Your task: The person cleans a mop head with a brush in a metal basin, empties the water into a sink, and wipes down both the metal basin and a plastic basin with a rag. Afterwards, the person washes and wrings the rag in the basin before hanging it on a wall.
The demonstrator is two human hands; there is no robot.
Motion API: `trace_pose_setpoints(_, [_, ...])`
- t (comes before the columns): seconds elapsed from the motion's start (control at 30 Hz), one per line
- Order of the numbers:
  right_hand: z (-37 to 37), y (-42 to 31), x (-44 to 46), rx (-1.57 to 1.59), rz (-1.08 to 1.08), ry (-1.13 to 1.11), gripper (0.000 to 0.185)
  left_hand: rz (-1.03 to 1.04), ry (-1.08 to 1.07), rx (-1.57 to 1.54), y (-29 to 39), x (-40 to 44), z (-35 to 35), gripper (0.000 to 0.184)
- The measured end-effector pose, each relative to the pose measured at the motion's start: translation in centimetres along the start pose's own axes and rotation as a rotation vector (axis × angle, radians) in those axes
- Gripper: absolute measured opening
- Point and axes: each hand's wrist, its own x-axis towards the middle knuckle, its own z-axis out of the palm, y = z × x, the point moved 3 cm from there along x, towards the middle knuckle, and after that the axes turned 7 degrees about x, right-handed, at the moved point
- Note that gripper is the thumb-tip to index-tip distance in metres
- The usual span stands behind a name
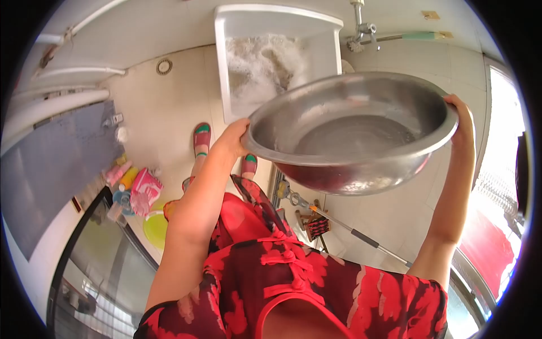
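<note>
Stainless-steel basin (pixel 361 135) is held by its rim between two bare hands, beside a white tub (pixel 323 53) of sudsy water (pixel 265 62).
The left hand (pixel 234 138) and the right hand (pixel 462 118) clasp opposite sides of the wide bowl, each grip closed on the rim, fingers partly hidden. The vessel is up off the pale floor (pixel 164 107), its near side facing the wearer's red-and-black floral top (pixel 243 271); whether it holds water is unclear. A metal tap (pixel 367 29) juts from the wall near the tub's right edge.
</note>
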Motion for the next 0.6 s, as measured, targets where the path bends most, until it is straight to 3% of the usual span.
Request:
trace_pose_setpoints(0.03, [-0.1, 0.1, -2.2, 0.056, -0.016, -0.024, 0.013, -0.001, 0.014, -0.012, -0.7, -0.3, -0.4, 0.035])
trace_pose_setpoints(0.1, [1.1, 0.5, -6.7, 0.095, -0.041, -0.027, 0.015, 0.251, -0.061, 0.089, 0.2, 0.2, -0.3, 0.038])
trace_pose_setpoints(0.17, [-3.4, 4.3, -4.8, -0.044, -0.095, 0.066, 0.017, 0.287, -0.009, -0.011, -0.5, 1.1, -0.1, 0.040])
trace_pose_setpoints(0.23, [-3.9, 6.9, -3.4, -0.103, -0.068, -0.051, 0.018, 0.292, 0.093, -0.109, -1.0, 0.8, -2.0, 0.048])
trace_pose_setpoints(0.27, [-3.0, 7.9, -3.5, -0.016, 0.048, -0.058, 0.017, 0.327, -0.034, -0.174, -2.7, 5.6, -5.9, 0.045])
trace_pose_setpoints(0.3, [-1.4, 8.5, -3.8, 0.056, 0.173, -0.064, 0.017, 0.391, 0.032, 0.005, -2.8, 3.3, -6.9, 0.043])
trace_pose_setpoints(0.37, [-0.1, 10.0, -6.0, 0.164, 0.258, -0.135, 0.018, 0.400, 0.177, -0.063, -4.6, 1.7, -7.9, 0.046])
trace_pose_setpoints(0.43, [-3.5, 13.2, -4.5, 0.039, 0.061, -0.042, 0.028, 0.441, 0.335, 0.063, -6.2, -1.8, -9.1, 0.052])
trace_pose_setpoints(0.5, [-0.3, 14.5, -8.1, -0.025, -0.002, -0.129, 0.042, 0.591, 0.412, 0.091, -7.8, -4.1, -10.4, 0.051])
trace_pose_setpoints(0.6, [3.3, 16.2, -10.9, -0.044, 0.099, -0.272, 0.037, 0.649, 0.384, -0.033, -9.7, -5.5, -11.8, 0.045])
